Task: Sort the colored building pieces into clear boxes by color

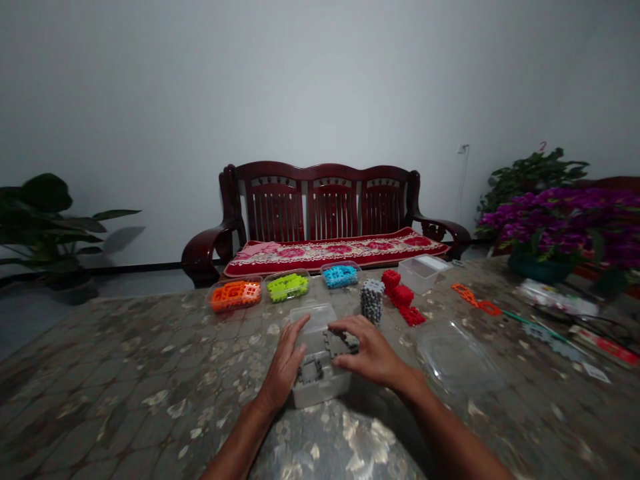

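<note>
A clear plastic box point(320, 395) stands on the table in front of me, with a grey square building tile point(311, 371) lying inside. My right hand point(370, 351) is closed, thumb against fingers, on another grey building tile point(336, 343) held over the box. At the box's left side is my left hand point(281, 368), its fingers stretched and thumb apart; whether it presses on the wall I cannot tell. Just behind my right hand rises a stack of grey tiles point(371, 303). Red pieces point(400, 296) stand in piles to the right of that stack.
Clear boxes hold orange pieces point(235, 295), lime green pieces point(289, 287) and blue pieces point(340, 275). An open clear box point(420, 275) and a clear lid point(457, 357) lie to the right. Farther right are orange chained pieces point(475, 300) and a purple flower pot point(540, 267). A wooden bench point(325, 173) stands behind.
</note>
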Motion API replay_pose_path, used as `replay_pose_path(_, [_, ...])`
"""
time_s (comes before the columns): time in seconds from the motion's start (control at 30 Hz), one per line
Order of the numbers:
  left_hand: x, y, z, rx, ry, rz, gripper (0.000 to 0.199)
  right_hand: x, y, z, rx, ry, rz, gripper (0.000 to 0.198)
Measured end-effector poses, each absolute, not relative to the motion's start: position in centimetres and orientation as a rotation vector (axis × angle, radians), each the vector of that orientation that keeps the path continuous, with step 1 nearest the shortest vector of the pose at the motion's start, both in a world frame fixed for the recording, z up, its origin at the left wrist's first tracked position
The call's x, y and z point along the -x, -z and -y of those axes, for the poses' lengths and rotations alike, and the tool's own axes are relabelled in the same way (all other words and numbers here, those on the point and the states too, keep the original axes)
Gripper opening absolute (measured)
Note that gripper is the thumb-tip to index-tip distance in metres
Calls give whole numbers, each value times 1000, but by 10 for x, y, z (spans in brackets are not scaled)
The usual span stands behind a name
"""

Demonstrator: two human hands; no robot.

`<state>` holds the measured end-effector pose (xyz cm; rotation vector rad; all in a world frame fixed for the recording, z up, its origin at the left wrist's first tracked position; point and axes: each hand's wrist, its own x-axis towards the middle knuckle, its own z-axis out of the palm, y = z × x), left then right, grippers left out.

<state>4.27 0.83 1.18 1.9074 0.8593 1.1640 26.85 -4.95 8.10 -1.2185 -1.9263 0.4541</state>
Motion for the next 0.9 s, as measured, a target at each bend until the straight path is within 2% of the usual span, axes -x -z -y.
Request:
replay_pose_path(0.17, [-43,-14,-7,-1891,-1175,-851,53,-267,-82,46,1210,-404,2080,52])
replay_pose_path(0.33, [-42,-14,-7,-1882,-1167,-843,53,-304,-63,38,1340,-425,1737,37])
replay_pose_path(0.43, [-41,-14,-7,-1868,-1173,-841,53,-322,-45,37,1440,-428,1608,37])
replay_pose_path(0.67, [-41,-16,-6,-1822,-1175,-869,55,-331,-27,47,1568,-426,1831,62])
replay_pose_path(0.9, [-41,-11,-11,-1821,-1175,-881,55,-336,-28,51,1636,-566,1847,87])
